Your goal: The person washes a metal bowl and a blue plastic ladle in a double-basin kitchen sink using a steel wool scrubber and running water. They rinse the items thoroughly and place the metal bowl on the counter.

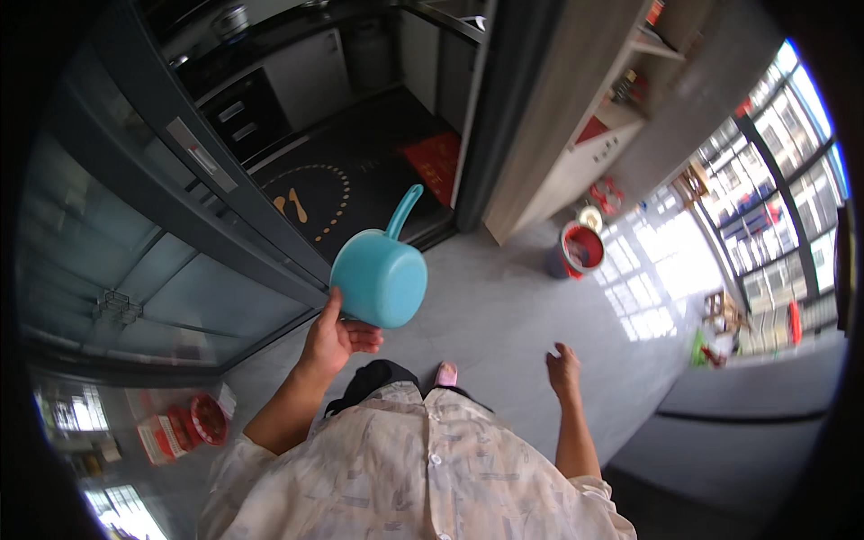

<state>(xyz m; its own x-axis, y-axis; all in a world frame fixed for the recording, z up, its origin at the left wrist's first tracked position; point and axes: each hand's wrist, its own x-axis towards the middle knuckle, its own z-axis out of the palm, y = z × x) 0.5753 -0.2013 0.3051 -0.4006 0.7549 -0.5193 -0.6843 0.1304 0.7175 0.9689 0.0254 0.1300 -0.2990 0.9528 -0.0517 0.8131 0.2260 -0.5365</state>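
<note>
A turquoise plastic dipper [378,278] is tilted so that its round base faces right and its long handle points up and away. My left hand [341,335] grips it at the rim on the near side, thumb against the outer wall and fingers beneath. Nothing is in my right hand [563,370], which hangs out to the right above the grey floor with its fingers loosely bent and thumb apart. Below the dipper, a pink slipper [446,373] shows on one foot.
A dark-framed glass sliding door [202,223] stands at left, its doorway leading to a kitchen with a black floor mat [317,196] and a red mat [435,165]. Right of it are a wooden shelf unit [533,162], a bin with a red liner [582,248] and a grey appliance [736,432].
</note>
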